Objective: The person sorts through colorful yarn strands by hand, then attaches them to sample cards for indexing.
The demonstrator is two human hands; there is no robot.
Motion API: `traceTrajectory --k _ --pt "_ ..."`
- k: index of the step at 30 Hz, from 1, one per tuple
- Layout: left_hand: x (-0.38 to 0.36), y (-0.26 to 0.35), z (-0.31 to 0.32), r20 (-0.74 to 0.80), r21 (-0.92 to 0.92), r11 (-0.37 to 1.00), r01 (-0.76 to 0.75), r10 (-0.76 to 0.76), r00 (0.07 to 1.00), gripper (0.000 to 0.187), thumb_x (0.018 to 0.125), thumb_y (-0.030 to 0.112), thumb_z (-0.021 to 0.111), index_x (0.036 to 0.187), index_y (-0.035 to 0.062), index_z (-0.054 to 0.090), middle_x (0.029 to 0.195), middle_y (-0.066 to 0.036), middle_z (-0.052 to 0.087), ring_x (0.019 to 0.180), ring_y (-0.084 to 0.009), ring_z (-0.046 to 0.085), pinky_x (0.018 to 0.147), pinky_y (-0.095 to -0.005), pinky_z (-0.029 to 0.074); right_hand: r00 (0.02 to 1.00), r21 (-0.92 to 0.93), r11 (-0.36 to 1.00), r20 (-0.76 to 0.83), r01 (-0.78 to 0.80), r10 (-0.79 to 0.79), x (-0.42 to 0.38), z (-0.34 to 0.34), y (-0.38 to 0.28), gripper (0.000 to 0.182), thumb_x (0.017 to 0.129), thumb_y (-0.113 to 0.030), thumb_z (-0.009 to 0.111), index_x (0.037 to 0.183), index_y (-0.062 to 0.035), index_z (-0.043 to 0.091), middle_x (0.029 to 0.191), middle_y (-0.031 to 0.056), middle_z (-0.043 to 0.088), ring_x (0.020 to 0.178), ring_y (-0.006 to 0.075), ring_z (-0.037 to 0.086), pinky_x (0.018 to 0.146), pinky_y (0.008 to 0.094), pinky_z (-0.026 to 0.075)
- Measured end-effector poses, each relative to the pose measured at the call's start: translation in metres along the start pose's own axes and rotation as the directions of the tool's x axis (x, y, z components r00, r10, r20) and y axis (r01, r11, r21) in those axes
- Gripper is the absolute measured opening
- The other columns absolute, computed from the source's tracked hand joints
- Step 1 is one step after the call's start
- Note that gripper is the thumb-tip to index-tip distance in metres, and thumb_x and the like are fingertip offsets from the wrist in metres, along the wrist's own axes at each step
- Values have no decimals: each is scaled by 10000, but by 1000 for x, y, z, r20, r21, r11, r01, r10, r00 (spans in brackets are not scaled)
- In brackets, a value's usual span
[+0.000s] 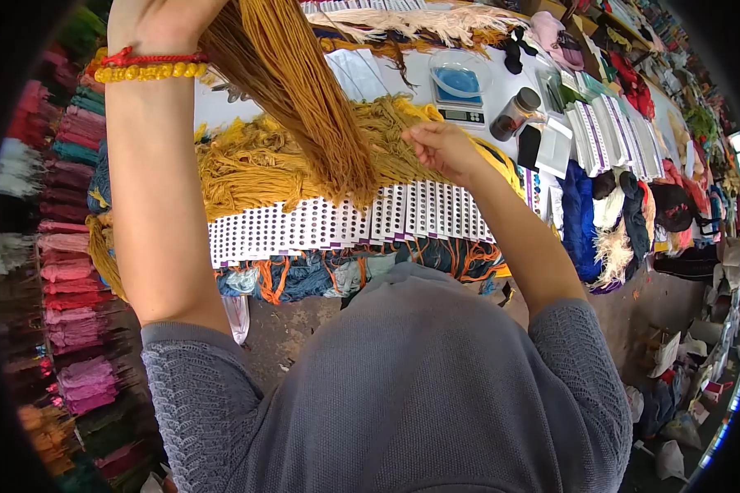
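My left hand (160,20) is raised at the top left, cut off by the frame edge, with yellow beads and a red cord at the wrist. From it hangs a long skein of golden-brown thread (292,74), its lower end above the table. The left fingers are out of view. To the right of the skein, my right hand (444,150) is closed in a pinch; anything between its fingertips is too small to make out. Beneath both lies a heap of mustard-yellow thread skeins (251,168).
White punched cards (304,226) line the near table edge, above blue and orange skeins (304,275). Farther back are a digital scale (459,115) with a clear bowl (460,76), a dark-lidded jar (515,113) and more cards (604,135). Coloured skeins (82,329) hang at left.
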State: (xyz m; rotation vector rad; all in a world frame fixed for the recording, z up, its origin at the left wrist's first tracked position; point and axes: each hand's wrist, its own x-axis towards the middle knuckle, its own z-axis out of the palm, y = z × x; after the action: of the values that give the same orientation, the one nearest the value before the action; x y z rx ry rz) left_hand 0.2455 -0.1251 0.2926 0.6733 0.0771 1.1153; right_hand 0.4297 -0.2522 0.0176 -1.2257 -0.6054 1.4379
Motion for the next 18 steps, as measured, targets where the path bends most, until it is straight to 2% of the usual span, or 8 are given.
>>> traceTrajectory --k 3,5,7,9,10,12,15,18 --pt "11 6 -24 200 -11 983 183 -177 964 126 873 73 443 921 -17 516 781 -84 616 673 -153 617 719 -303 514 1000 -93 996 16 -15 16 3 -6 19 175 858 -186 514 904 -38 593 616 -31 507 529 54 470 492 169 377" --pt "-2 -2 -16 80 -41 989 145 -142 987 130 874 80 444 922 -15 518 784 -89 619 674 -154 618 717 -303 515 997 -268 963 59 -26 43 3 -9 39 175 857 -176 503 891 -41 609 650 -13 546 528 54 478 483 179 380" --pt "-10 -8 -26 318 -67 971 231 -199 927 137 870 81 458 948 -7 528 804 -104 625 712 -167 631 686 -309 526 981 -367 917 53 -155 187 0 -7 60 213 838 -233 524 922 -57 612 698 36 593 556 80 530 509 212 423" --pt "-22 -22 -64 499 244 927 283 -371 783 102 814 87 438 798 6 498 759 -121 533 761 -216 519 706 -311 422 984 -894 445 124 54 130 -8 -8 67 272 814 -272 540 1000 -79 590 797 90 612 695 183 595 625 291 471" --pt "-43 -43 -85 449 351 906 238 -385 806 144 834 129 449 832 3 519 778 -108 548 747 -194 533 662 -306 434 979 -984 -1 177 178 -104 -7 -26 92 336 807 -356 516 1073 -158 569 920 116 607 875 283 579 750 402 449" --pt "-76 -79 -122 33 363 740 566 -618 786 345 889 283 429 1077 5 509 868 -92 591 796 -190 586 746 -328 482 997 -998 22 53 54 -59 -24 -23 57 352 803 -334 527 1097 -141 540 996 124 580 950 270 547 776 394 438" --pt "-108 -107 -152 -10 103 671 734 -737 675 530 887 435 345 1176 0 435 1121 -140 515 1041 -238 501 873 -399 419 951 -901 395 57 180 -303 -40 -18 12 232 790 -257 544 940 -90 601 848 111 610 755 254 589 654 333 458" --pt "-125 -125 -146 64 11 649 761 -760 647 645 872 534 264 1228 11 390 1218 -127 451 1137 -239 421 908 -424 377 925 -541 780 -9 315 -380 -57 15 -18 183 807 -180 557 878 -16 596 721 25 585 659 92 548 566 243 435"
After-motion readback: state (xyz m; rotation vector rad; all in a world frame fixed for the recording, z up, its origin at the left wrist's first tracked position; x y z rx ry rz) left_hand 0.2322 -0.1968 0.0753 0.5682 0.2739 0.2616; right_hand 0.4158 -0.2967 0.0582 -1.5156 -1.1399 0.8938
